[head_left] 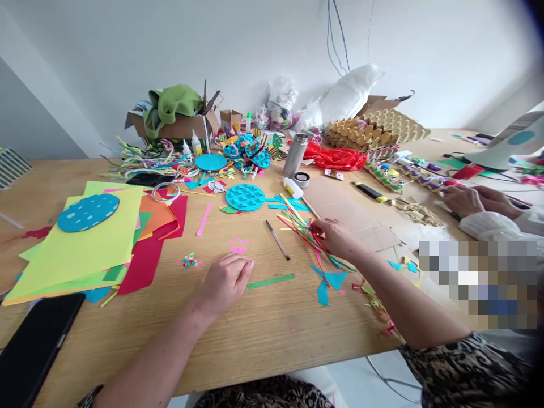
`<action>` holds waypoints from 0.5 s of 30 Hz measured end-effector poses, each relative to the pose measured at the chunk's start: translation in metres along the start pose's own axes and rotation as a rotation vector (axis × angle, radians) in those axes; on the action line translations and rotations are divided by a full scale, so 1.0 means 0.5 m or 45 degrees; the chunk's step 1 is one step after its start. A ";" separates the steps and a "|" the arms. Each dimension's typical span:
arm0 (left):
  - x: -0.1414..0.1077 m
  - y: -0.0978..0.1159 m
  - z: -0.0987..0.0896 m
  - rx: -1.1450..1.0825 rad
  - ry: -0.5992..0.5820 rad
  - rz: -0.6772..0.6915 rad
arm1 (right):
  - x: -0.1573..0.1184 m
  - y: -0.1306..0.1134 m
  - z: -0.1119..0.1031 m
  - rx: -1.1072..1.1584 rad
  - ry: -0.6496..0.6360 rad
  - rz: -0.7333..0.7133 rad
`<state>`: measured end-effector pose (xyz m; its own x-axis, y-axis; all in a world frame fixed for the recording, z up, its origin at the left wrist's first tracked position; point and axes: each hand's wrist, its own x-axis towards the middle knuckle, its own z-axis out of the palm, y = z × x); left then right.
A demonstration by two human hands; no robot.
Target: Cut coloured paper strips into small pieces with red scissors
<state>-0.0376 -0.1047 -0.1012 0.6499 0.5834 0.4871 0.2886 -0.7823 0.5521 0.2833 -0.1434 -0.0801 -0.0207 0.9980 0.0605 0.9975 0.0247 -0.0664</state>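
My left hand (227, 280) rests on the table with its fingers curled together, beside small pink paper bits (238, 247) and the left end of a green strip (272, 281). What its fingers hold, if anything, is hidden. My right hand (334, 237) is closed at a bunch of colored paper strips (302, 225); a dark and red thing, perhaps scissors, shows at its fingertips but is too small to make out. A pen (277, 240) lies between the hands. Blue paper scraps (329, 280) lie below my right hand. Beyond the pen is a blue textured disc (245, 198).
Colored sheets (85, 243) and a phone (42, 345) lie at the left. A metal bottle (295, 154) and tape roll (301, 179) stand behind my right hand. Another person's hands (476, 201) are at the right, near a cutter (370, 192).
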 end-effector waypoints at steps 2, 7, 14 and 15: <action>0.000 -0.001 0.000 0.000 -0.002 -0.008 | -0.002 -0.002 0.000 -0.003 -0.002 -0.029; -0.001 -0.002 0.002 0.001 -0.005 -0.003 | -0.009 0.000 -0.002 -0.004 -0.038 -0.126; -0.002 -0.001 0.002 -0.008 -0.024 -0.038 | -0.017 -0.004 -0.008 -0.010 -0.056 -0.213; -0.001 0.000 0.001 -0.007 -0.027 -0.040 | -0.017 -0.005 -0.008 -0.009 -0.056 -0.218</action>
<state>-0.0377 -0.1052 -0.1019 0.6551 0.6032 0.4550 0.3056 -0.7623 0.5705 0.2812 -0.1521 -0.0763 -0.1932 0.9808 0.0265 0.9796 0.1943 -0.0520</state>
